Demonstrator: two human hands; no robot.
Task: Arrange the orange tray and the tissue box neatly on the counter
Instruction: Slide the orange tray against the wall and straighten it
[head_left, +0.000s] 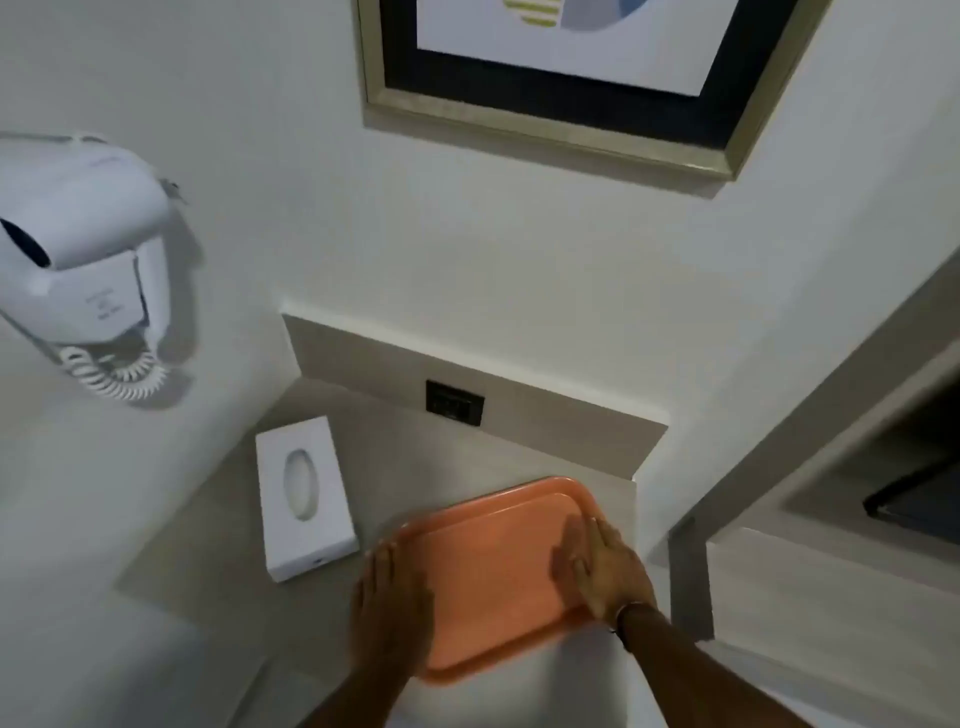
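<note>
In the head view, the orange tray (493, 577) lies flat on the grey tabletop (218, 519) at lower centre of the frame. The left hand (392, 605) lies flat over the tray's left edge, fingers extended, its grip open. The right hand (608, 569) presses palm-down on the tray's right side, likewise with an open grip. The white tissue box (306, 499) sits just left of the tray, apart from it. A wall-mounted hair dryer (78, 260) hangs at far left, a framed picture (561, 78) at top.
</note>
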